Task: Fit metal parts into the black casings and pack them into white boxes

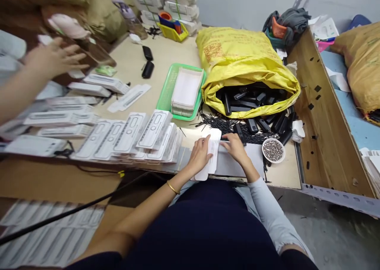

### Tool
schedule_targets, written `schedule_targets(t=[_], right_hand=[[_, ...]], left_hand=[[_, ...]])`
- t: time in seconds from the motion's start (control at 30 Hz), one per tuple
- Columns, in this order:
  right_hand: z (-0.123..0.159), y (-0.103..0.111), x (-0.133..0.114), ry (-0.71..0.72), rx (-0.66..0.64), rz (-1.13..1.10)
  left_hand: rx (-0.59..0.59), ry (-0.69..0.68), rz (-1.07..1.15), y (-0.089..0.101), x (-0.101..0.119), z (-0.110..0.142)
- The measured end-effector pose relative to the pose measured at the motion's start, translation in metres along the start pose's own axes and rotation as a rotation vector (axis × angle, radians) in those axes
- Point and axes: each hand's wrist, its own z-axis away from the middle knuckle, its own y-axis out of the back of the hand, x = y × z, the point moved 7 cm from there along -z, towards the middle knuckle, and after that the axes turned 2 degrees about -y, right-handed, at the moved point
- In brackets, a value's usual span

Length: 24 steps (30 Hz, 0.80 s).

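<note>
My left hand [199, 154] is closed around a white packaging card [211, 153], held upright at the table's near edge. Beside it, my right hand [236, 148] has its fingers curled on the card's right side, where a small black part shows under the fingertips. Just beyond lie loose black plastic parts [261, 124] and thin black sticks [219, 123] spilling from an open yellow sack [237, 60]. A small white bowl of tiny metal pieces [273, 150] stands to the right of my right hand.
A green tray [166, 92] holds stacked white cards. Several rows of finished white packs [130, 137] cover the table to the left. Another person's hand [55, 58] reaches in at the far left. A wooden board [326, 115] borders the right.
</note>
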Motion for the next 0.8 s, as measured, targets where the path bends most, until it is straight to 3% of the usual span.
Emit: schedule_targets(t=[0.07, 0.13, 0.23, 0.3, 0.37, 0.43, 0.5, 0.53, 0.63, 0.73, 0.8], right_hand=[[-0.023, -0.026, -0.005, -0.011, -0.141, 0.09], [-0.041, -0.038, -0.003, -0.068, -0.236, 0.146], [-0.054, -0.031, -0.003, -0.078, -0.305, 0.158], [-0.052, -0.014, -0.009, -0.011, -0.301, 0.122], [-0.045, 0.009, -0.017, 0.085, -0.248, 0.006], [-0.034, 0.031, -0.024, 0.164, -0.214, -0.199], [-0.023, 0.044, -0.024, 0.176, -0.229, -0.437], [-0.019, 0.048, -0.023, 0.16, -0.235, -0.543], [-0.008, 0.054, -0.015, 0.072, -0.078, -0.69], [0.007, 0.052, -0.01, -0.05, 0.205, -0.565], [0.017, 0.04, -0.01, -0.129, 0.292, -0.493]], left_hand=[[0.002, 0.098, -0.181, 0.008, -0.021, 0.014], [0.0, 0.171, -0.244, 0.011, -0.032, 0.016], [0.056, 0.178, -0.131, 0.019, -0.029, 0.008], [0.075, 0.168, 0.161, 0.025, -0.019, 0.003], [-0.088, 0.215, 0.616, 0.016, -0.005, 0.006], [-0.396, 0.3, 1.055, -0.004, 0.019, 0.018], [-0.611, 0.368, 1.305, -0.017, 0.04, 0.03], [-0.63, 0.384, 1.358, -0.019, 0.046, 0.032], [-0.548, 0.348, 1.375, -0.02, 0.052, 0.024], [-0.482, 0.278, 1.345, -0.018, 0.054, 0.011], [-0.411, 0.267, 1.32, -0.019, 0.054, 0.005]])
